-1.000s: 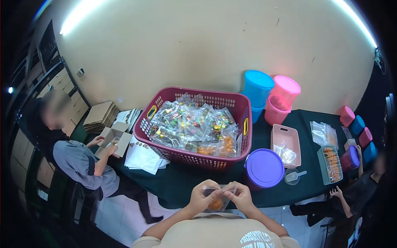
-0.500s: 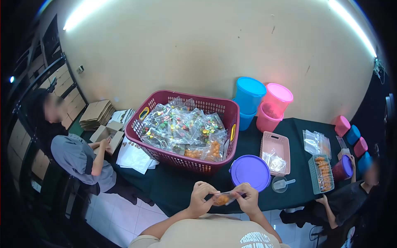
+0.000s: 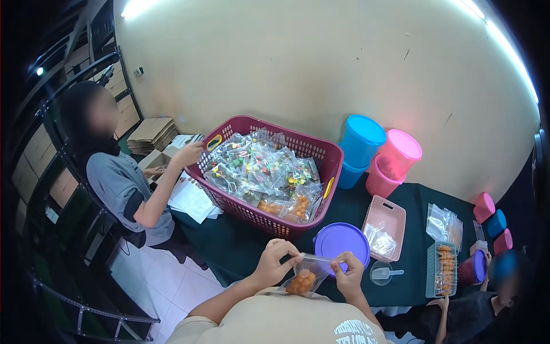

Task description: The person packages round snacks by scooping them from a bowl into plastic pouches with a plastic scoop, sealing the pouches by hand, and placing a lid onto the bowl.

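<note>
My L hand pinches one top corner of the small clear bag between thumb and finger, and my R hand pinches the other corner in the same manner. The bag is in front of the basket, on my side of it, w/ the orange pieces lying together in its bottom part – the bag's upper part has no pieces in it.

The basket stands on the table and holds many clear packs, most w/ colourful pieces, some w/ orange ones at its near R corner. The purple lid is near this same corner, partly behind my R hand. To the R of the basket is the pink tray w/ small white packets, and the cup w/ a scoop. Blue tubs and pink tubs are stacked at the basket's far R side. Well apart to its R is the green tray, w/ a person's hand at its near end.

White papers lie just beside the basket's L side. Another person is L of the basket, one hand raised at its rim – I cannot tell if it touches.
</note>
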### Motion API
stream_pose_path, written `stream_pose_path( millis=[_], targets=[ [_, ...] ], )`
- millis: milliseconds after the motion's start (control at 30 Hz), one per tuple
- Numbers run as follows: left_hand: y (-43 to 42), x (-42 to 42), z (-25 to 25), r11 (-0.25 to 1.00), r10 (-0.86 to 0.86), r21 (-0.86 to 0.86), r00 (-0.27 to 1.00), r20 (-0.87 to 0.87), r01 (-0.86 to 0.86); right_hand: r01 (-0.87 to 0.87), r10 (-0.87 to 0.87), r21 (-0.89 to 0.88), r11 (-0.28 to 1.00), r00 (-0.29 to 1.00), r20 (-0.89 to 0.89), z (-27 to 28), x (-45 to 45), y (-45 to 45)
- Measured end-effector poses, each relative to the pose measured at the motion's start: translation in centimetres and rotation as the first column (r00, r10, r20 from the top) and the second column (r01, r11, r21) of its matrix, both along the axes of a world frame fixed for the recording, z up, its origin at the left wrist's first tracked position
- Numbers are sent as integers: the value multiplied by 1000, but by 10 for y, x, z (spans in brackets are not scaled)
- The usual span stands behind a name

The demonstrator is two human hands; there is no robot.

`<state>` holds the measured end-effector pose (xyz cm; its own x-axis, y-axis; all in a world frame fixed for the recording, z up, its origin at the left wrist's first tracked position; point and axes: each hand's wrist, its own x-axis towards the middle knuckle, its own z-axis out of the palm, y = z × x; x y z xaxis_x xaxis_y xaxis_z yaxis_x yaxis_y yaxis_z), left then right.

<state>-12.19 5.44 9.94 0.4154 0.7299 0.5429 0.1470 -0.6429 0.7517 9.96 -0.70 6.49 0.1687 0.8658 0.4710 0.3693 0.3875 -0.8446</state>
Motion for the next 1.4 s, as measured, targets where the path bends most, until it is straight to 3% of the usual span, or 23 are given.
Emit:
stream_pose_path(
  millis=[33, 67, 133, 200, 267, 333, 400, 467, 500, 533, 600, 733, 867, 967, 1033, 1133, 1200, 1267, 1300, 1333, 1367, 1400],
  targets=[
    [0, 5, -3, 995, 101, -18, 993, 54, -100, 14, -18, -46, 999, 997, -74, -2, 4, 2],
    [0, 7, -9, 960, 221, -217, 954, 205, -176, 7, -10, -45, 999, 998, -66, -1, 8, 4],
    [2, 9, -14, 981, 143, -181, 896, 421, -71, 59, -34, 64, 996, 940, -339, 3, 8, 9],
    [-7, 21, 15, 999, -41, -27, 991, 125, 44, 18, 17, 151, 988, 972, -233, 8, 2, 14],
    [-8, 40, 11, 979, -194, 57, 981, -8, 194, -178, 187, 302, 937, 982, -1, 23, -13, 16],
    [-9, 54, 6, 993, -112, -12, 984, 142, 114, -174, 195, 239, 955, 979, -66, 11, -18, 21],
    [-5, 58, -3, 996, -88, 17, 984, 155, 87, -172, 196, 179, 969, 972, -129, 5, -15, 23],
    [-7, 60, -7, 998, -62, 44, 983, 175, 55, 99, -116, 257, 961, 992, 50, 16, -13, 20],
    [-8, 61, -7, 999, -40, 12, 986, 162, 38, 214, -226, 268, 939, 974, 14, 25, -13, 19],
    [-9, 62, -8, 1000, -19, -19, 988, 151, 22, 213, -226, 279, 936, 974, 16, 33, -8, 19],
    [-8, 64, -9, 1000, 1, 16, 991, 132, -3, 82, -181, 248, 965, 896, 407, 45, 7, 22],
    [-5, 64, -6, 982, 80, 162, 990, 113, -98, 0, -69, 136, 991, 861, 504, 45, 12, 24],
    [2, 51, -8, 990, 101, 82, 988, 119, -112, 46, -65, 48, 998, 829, 555, 43, 4, 26],
    [9, 40, -16, 996, 73, -52, 986, 151, -66, 13, 37, -82, 997, 818, 573, 39, 2, 31],
    [17, 35, -16, 987, 71, -158, 972, 224, -35, 27, 32, -99, 995, 837, 547, 41, 3, 37],
    [29, 22, -11, 979, 64, -203, 975, 214, -20, 49, -46, 8, 999, 853, 521, 40, -4, 41],
    [45, 6, -18, 987, 26, -160, 968, 248, 14, 113, -90, -21, 993, 877, 471, 29, -9, 47],
    [67, -13, -10, 956, 166, -292, 838, 519, -8, 186, -149, -49, 981, 894, 423, 25, -23, 54],
    [77, -22, -3, 939, 180, -345, 838, 516, 11, 38, -17, -116, 992, 983, 181, 25, -34, 59],
    [86, -23, 3, 938, 175, -346, 837, 518, 18, -123, 112, -146, 982, 991, -78, 27, -46, 64],
    [91, -20, 7, 879, 213, -462, 773, 598, 115, -315, 265, -182, 931, 930, -254, 32, -63, 68],
    [96, -19, 8, 799, 263, -557, 703, 661, 225, -410, 357, -230, 883, 903, -239, 32, -73, 77]
  ],
)
